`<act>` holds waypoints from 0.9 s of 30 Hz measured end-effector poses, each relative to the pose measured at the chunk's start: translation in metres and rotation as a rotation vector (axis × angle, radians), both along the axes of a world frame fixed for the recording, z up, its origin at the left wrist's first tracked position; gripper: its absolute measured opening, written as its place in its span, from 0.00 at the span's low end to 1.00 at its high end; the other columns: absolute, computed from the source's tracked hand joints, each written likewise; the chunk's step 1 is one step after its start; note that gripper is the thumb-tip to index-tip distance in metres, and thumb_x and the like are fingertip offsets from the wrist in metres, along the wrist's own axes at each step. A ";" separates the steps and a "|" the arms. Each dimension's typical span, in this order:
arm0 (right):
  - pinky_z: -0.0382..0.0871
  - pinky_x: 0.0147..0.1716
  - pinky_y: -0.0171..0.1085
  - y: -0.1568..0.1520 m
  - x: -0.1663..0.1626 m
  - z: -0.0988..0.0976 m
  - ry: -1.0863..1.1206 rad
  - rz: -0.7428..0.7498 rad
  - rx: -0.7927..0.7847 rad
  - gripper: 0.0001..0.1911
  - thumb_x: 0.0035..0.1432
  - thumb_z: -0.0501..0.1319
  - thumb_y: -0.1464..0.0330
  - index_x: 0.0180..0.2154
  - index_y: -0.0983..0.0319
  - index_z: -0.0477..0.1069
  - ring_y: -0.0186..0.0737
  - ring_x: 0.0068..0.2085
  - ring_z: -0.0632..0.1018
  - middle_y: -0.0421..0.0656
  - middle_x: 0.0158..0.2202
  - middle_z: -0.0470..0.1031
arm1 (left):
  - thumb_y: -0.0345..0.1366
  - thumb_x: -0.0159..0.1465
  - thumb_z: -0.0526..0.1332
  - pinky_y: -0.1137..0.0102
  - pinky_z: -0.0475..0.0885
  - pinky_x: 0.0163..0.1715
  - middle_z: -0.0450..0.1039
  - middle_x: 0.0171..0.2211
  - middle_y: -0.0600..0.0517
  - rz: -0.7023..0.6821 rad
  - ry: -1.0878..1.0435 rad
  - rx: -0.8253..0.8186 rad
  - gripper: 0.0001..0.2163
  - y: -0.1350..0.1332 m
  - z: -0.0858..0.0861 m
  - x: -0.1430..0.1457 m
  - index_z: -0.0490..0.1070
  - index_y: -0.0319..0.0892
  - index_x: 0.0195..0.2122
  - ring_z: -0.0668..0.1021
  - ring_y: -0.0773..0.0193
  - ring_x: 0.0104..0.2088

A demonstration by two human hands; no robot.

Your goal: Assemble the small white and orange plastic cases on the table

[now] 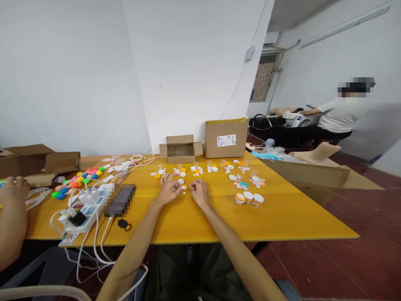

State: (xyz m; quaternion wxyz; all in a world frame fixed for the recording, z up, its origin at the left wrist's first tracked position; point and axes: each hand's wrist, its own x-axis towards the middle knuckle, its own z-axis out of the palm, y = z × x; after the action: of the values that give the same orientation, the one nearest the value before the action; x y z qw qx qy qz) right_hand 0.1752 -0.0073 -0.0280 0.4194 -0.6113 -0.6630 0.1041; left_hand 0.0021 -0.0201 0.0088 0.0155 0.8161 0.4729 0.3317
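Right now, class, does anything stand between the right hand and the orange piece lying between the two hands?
Nothing visible does: the right hand is close beside the orange piece. The left hand is on its other side, out of that path.

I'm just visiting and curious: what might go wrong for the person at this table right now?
The small white pieces lie loose between the left hand and right hand, so a bump might scatter them. Other little piles sit close beyond the fingers, so parts could get mixed. White cables hang over the table's front edge near the left forearm, which might snag one.
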 end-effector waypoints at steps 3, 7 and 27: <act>0.68 0.42 0.40 -0.002 -0.001 0.003 -0.008 0.000 -0.007 0.11 0.57 0.61 0.77 0.30 0.57 0.78 0.46 0.44 0.76 0.45 0.39 0.77 | 0.35 0.61 0.63 0.52 0.64 0.58 0.73 0.53 0.48 0.075 -0.054 0.042 0.04 0.002 0.002 -0.002 0.77 0.47 0.32 0.68 0.49 0.59; 0.67 0.44 0.40 -0.004 -0.001 0.006 -0.015 0.028 0.007 0.11 0.57 0.60 0.77 0.31 0.57 0.77 0.45 0.45 0.76 0.44 0.40 0.76 | 0.35 0.60 0.63 0.53 0.65 0.57 0.74 0.52 0.49 0.177 -0.123 0.066 0.03 0.006 0.002 -0.007 0.77 0.47 0.31 0.69 0.50 0.57; 0.62 0.42 0.41 -0.009 -0.004 0.004 -0.118 0.208 0.095 0.10 0.56 0.62 0.78 0.32 0.55 0.76 0.47 0.47 0.71 0.44 0.43 0.76 | 0.33 0.61 0.60 0.61 0.72 0.48 0.75 0.40 0.50 0.124 -0.178 -0.006 0.02 0.011 0.002 -0.012 0.72 0.45 0.35 0.77 0.57 0.44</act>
State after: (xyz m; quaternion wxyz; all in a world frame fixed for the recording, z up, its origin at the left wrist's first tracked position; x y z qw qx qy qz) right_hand 0.1712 -0.0160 -0.0237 0.3949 -0.5238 -0.7506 0.0793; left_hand -0.0098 -0.0086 0.0106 0.0394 0.7525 0.5202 0.4018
